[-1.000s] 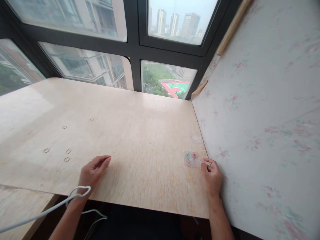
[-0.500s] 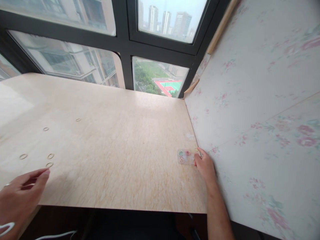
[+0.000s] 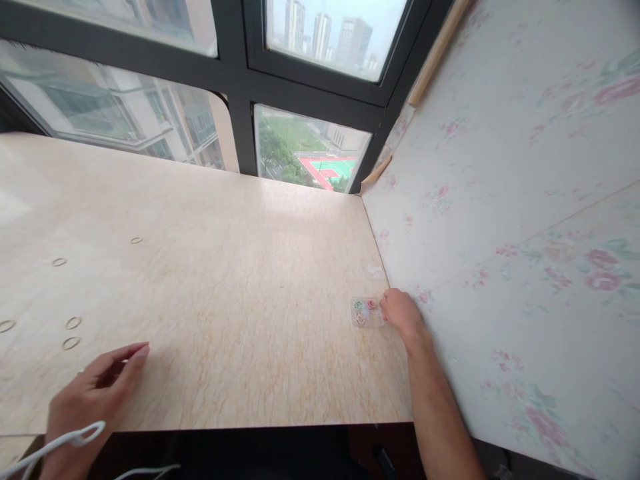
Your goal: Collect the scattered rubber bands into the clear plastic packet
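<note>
My left hand (image 3: 100,387) is over the near left of the counter, thumb and forefinger pinched together, with nothing visible between the tips. To its left lie thin yellowish rings, among them a near ring (image 3: 71,343) and another ring (image 3: 73,323) just behind it. At the right, my right hand (image 3: 401,312) is closed, its fingertips curled at the right end of a small clear compartment box (image 3: 373,320). Whatever those fingers hold is hidden. Inside the box are small green, pink and whitish loops in separate compartments.
More thin rings lie farther left, such as a ring (image 3: 59,262) and a ring (image 3: 137,240). A clear plastic piece (image 3: 375,271) lies behind the box. A flowered wall (image 3: 500,233) bounds the right side; dark-framed windows (image 3: 235,87) stand behind the counter (image 3: 240,300).
My left hand has moved right, away from the near ring. My right fingers have curled inward at the box, and the yellowish ring seen beside them is now hidden. The view has shifted slightly.
</note>
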Demonstrator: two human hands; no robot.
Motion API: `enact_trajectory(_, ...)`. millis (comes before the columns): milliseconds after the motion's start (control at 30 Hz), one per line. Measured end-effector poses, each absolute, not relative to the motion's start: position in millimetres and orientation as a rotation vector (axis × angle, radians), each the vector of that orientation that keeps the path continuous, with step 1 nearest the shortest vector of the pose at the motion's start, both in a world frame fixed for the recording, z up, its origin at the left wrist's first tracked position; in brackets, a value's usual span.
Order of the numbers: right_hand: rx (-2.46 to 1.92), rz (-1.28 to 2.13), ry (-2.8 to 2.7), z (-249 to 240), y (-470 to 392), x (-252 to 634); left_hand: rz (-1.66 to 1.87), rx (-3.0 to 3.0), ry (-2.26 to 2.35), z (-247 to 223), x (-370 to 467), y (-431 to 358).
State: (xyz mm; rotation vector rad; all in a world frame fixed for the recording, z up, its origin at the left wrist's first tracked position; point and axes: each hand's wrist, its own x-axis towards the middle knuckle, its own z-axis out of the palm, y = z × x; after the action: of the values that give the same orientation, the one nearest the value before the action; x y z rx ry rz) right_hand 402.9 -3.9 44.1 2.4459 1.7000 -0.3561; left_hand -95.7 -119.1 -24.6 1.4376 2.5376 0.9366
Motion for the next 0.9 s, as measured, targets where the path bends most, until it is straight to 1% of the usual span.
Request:
enact_trajectory(100, 2.457, -0.309, 1.701, 45.9, -7.0, 398.9, 0.947, 1.366, 2.406, -16.3, -63.5, -110.8)
enact_trajectory(233, 2.476, -0.269, 1.696, 49.6, -10.3, 394.7, 0.857, 1.469, 2.329, -7.1, -47.5, -100.4)
enact_trajectory(367, 2.479, -0.27, 1.676, 51.5, -12.7, 393.6, 0.864, 1.467, 2.309, -7.8, -51.2, -97.9)
enact_trajectory(633, 2.481, -0.361, 1.676, 53.6, -18.4, 393.2, 0.88, 1.517, 2.292, -28.5, -62.5, -99.2)
enact_trajectory(833, 2.599, -0.315, 1.749, 71.5, -41.4, 391.7, 0.87, 1.574, 2.277, -29.9, -66.7, -98.1)
enact_trajectory(900, 2.675, -0.387, 1.851, 78.1, -53.0, 388.9, 0.868, 1.601, 2.277, -27.6, -65.8, -98.4)
